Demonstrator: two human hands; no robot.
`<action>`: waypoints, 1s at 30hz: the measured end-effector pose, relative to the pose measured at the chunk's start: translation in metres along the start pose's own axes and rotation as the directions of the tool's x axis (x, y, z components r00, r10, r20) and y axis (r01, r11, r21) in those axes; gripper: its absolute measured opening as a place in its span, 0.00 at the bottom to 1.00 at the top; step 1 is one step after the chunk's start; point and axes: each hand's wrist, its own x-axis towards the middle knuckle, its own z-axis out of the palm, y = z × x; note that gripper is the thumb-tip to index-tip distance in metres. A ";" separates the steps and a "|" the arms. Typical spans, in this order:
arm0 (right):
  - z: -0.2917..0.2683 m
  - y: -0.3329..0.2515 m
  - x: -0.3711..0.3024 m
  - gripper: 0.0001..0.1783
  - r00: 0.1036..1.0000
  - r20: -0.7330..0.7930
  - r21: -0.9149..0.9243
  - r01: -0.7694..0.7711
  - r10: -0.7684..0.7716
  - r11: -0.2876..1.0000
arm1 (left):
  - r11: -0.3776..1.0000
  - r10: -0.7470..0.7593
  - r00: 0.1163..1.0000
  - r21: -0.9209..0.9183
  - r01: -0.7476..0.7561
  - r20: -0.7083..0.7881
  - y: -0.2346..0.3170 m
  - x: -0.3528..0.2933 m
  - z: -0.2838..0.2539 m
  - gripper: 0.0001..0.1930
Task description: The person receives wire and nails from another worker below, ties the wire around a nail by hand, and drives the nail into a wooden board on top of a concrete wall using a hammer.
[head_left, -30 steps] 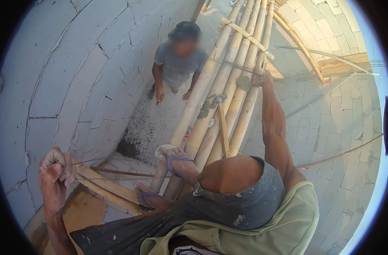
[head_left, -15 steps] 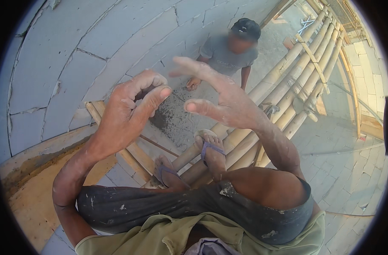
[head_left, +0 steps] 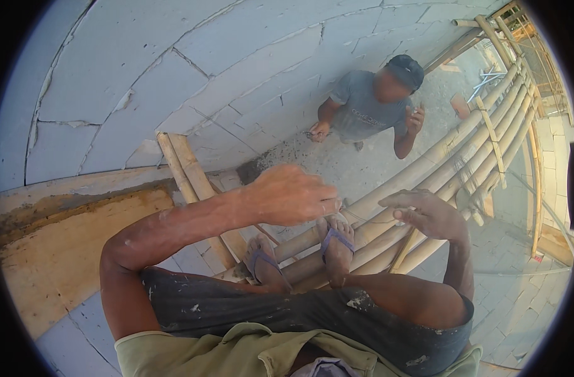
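Observation:
My left hand (head_left: pixel 293 196) reaches across in front of me with its back up. Its fingers are curled together at the tips, and whatever they may pinch is too small or hidden to make out. To the right, my right hand (head_left: pixel 425 212) hangs over the bamboo poles (head_left: pixel 447 188), fingers bent forward and thumb a little apart, with nothing visible in it. Both hands are dusty and do not touch each other. Below them my feet, in purple flip-flops (head_left: pixel 337 237), rest on the poles.
A pale block wall (head_left: pixel 236 81) rises on the left, with timber boards (head_left: pixel 189 169) leaning by it. Lower down beyond the poles, a co-worker in a grey shirt (head_left: pixel 368 113) stands by the wall, one hand raised. Another block surface (head_left: pixel 513 289) lies at right.
My left hand has moved right and down, and its palm has turned downward. My right hand has gone right and lower, its fingers more bent. The co-worker has raised a hand.

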 end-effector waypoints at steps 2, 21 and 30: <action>0.041 0.005 0.055 0.29 0.996 0.042 0.430 0.055 -0.081 0.901 | 0.999 0.042 0.998 -0.006 -0.042 0.050 0.013 0.004 0.028 0.11; 0.042 0.041 0.072 0.12 0.796 -0.447 0.894 0.419 0.408 0.160 | 0.409 -0.898 0.428 -0.555 0.725 -0.102 -0.095 -0.049 0.252 0.27; 0.063 0.007 0.065 0.11 0.806 -0.422 0.904 0.407 0.415 0.129 | -0.114 -0.986 0.029 -0.788 0.605 0.165 -0.196 -0.097 0.433 0.46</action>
